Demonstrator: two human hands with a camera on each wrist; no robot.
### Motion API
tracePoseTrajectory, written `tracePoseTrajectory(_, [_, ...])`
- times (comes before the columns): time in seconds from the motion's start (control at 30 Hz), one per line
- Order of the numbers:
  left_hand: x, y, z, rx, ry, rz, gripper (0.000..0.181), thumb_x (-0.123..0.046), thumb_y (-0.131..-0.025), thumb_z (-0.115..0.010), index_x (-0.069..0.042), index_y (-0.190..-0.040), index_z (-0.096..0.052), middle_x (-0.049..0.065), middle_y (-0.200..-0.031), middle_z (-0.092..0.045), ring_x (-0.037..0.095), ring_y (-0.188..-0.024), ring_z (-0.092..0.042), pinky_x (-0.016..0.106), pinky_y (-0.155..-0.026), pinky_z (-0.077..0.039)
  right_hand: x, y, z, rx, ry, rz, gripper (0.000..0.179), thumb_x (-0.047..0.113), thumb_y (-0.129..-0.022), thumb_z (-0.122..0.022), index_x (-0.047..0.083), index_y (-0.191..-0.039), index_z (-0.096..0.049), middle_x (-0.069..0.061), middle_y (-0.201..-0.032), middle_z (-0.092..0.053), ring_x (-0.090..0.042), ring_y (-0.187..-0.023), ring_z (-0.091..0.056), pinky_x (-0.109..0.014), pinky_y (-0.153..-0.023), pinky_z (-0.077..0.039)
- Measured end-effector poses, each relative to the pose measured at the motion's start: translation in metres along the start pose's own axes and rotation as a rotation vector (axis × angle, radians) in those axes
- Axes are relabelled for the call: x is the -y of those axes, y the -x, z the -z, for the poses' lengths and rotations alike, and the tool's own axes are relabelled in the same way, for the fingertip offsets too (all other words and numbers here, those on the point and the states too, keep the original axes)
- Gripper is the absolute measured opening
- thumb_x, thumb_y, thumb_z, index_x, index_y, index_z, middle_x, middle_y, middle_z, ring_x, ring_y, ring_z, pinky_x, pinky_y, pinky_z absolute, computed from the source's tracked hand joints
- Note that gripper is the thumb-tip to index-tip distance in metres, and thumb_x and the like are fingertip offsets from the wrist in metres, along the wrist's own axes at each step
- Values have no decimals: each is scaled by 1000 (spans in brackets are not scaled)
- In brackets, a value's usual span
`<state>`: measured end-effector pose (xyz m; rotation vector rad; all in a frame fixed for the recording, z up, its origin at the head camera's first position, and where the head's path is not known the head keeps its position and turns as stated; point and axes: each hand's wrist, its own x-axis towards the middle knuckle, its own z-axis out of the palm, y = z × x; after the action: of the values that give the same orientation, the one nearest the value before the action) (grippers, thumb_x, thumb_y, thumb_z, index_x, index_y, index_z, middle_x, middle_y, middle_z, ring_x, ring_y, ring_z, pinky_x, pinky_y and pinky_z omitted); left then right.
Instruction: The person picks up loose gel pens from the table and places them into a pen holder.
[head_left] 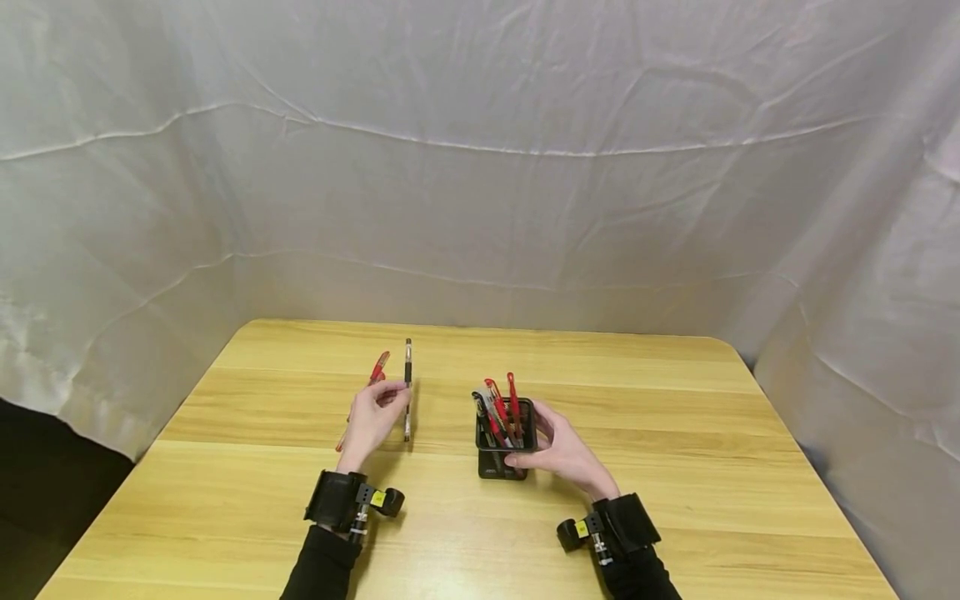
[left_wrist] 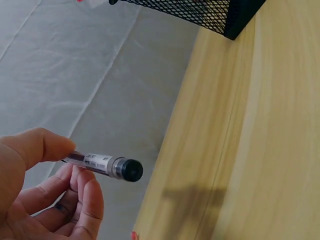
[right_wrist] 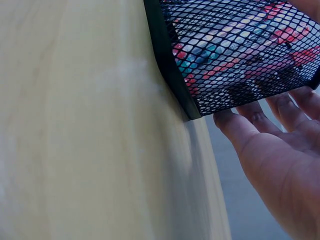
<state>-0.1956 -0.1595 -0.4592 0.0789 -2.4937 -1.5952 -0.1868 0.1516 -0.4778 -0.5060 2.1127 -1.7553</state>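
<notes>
My left hand (head_left: 370, 419) pinches a black-capped pen (head_left: 408, 364) between thumb and fingers, above the table. In the left wrist view the clear barrel end of that pen (left_wrist: 102, 163), with a white label, points away from the hand. A red pen (head_left: 381, 363) lies on the table beyond the left hand and partly under it. My right hand (head_left: 564, 454) holds a black mesh pen holder (head_left: 502, 463), with the thumb at its near side and fingers behind. Several red pens (head_left: 512, 387) and a black pen (head_left: 478, 406) stand tilted inside the holder.
The wooden table (head_left: 705, 467) has rounded far corners. A pale cloth (head_left: 480, 200) hangs behind it and along both sides. A dark area (head_left: 52, 492) shows past the left edge. Each wrist carries a strapped camera (head_left: 390, 502).
</notes>
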Motion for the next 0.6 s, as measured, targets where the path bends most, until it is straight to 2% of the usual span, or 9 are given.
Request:
tracePoseTrajectory(0.23, [-5, 1, 0, -18, 83, -44, 24, -9, -95, -67, 6, -114, -70, 23, -110, -72, 3, -86, -62, 10, -78, -51, 1, 0, -1, -6, -1, 2, 100, 10, -77, -86, 5, -157, -27, -18, -165, -27, -42, -152, -27, -61, -121, -27])
tracePoseTrajectory(0.43, [-12, 3, -1, -53, 143, -83, 22, -6, -94, -68, 5, -112, -71, 24, -107, -73, -2, -82, -61, 10, -78, -51, -1, -1, 0, -10, 12, -16, 101, 12, -77, -86, 4, -158, -25, -20, -166, -22, -42, -152, -24, -62, -121, -25])
tracePoseTrajectory(0.6, [-18, 6, -2, -75, 181, -148, 19, -3, -92, -70, 4, -110, -72, 23, -102, -72, -3, -82, -60, 12, -80, -51, -2, -1, 0, -10, 22, -19, 101, 12, -78, -85, 3, -158, -23, -21, -166, -22, -42, -152, -25, -63, -121, -24])
